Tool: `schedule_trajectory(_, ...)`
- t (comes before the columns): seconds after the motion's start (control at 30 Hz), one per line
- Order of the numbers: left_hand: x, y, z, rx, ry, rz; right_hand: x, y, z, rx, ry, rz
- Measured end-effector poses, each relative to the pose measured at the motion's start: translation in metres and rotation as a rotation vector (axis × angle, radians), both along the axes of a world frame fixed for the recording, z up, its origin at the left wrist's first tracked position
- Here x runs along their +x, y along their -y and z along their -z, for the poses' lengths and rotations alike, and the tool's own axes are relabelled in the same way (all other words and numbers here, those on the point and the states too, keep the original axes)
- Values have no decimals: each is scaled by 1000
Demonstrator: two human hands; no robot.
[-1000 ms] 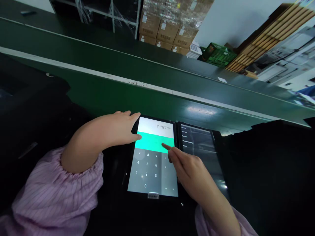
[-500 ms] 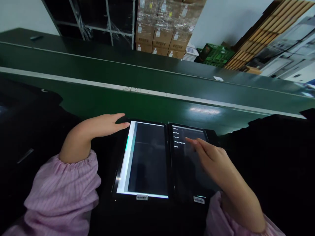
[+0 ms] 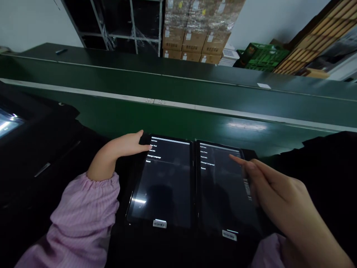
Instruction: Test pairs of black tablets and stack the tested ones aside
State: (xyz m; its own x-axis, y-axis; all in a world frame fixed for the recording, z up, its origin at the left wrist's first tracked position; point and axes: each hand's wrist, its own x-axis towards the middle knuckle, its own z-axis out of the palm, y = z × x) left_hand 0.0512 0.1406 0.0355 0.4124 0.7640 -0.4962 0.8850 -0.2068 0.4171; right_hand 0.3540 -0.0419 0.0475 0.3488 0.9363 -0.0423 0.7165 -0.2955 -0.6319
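Observation:
Two black tablets lie side by side on a black surface, both screens showing a short text menu. At the upper left of the left tablet (image 3: 167,186) is my left hand (image 3: 126,145), its fingers apart and one fingertip over the menu lines. It holds nothing. Over the right tablet (image 3: 220,193) my right hand (image 3: 276,190) points with the index finger stretched out, the tip at the upper right of the screen. Whether that tip touches the glass I cannot tell. A small barcode label (image 3: 159,224) sticks at the left tablet's lower edge, another label (image 3: 229,235) at the right one's.
Beyond the tablets runs a long green bench (image 3: 111,108) with a pale edge strip. Stacked cardboard boxes (image 3: 195,41), a green crate (image 3: 263,56) and wooden pallets (image 3: 315,41) stand behind it. Another lit screen (image 3: 9,121) shows at the far left.
The left tablet's screen has switched from a white-and-green bordered display to the text menu. My right index finger has moved right, away from the menu lines. The view has shifted slightly.

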Motion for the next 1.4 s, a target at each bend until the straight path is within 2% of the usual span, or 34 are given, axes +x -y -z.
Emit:
schedule_trajectory(0.07,-1,-1,1,-3,29,26,3,0,1,-2,-1,3)
schedule_trajectory(0.17,-3,-3,2,32,-45,-12,8,-2,5,46,4,-18)
schedule_trajectory(0.27,-5,-4,3,49,-117,-75,12,-4,9,77,-3,-85)
schedule_trajectory(0.4,-6,-6,4,38,-113,-83,14,-6,11,79,25,-178)
schedule_trajectory(0.57,-4,-4,3,42,-103,-73,9,-9,13,-3,-3,-242)
schedule_trajectory(0.9,1,-3,0,25,-113,-59,-12,-13,17,-259,-155,-478)
schedule_trajectory(1.0,3,0,-1,29,-115,-67,-5,-12,18,-247,-87,-424)
schedule_trajectory(1.1,2,3,-2,17,-103,-65,8,-9,18,-143,23,-297)
schedule_trajectory(1.2,1,3,-2,1,-68,-57,20,-5,17,-97,27,-181)
schedule_trajectory(1.3,2,2,0,-3,-38,-26,25,-2,15,-109,0,-141)
schedule_trajectory(1.4,7,3,5,39,-91,-21,26,-5,12,-76,25,-122)
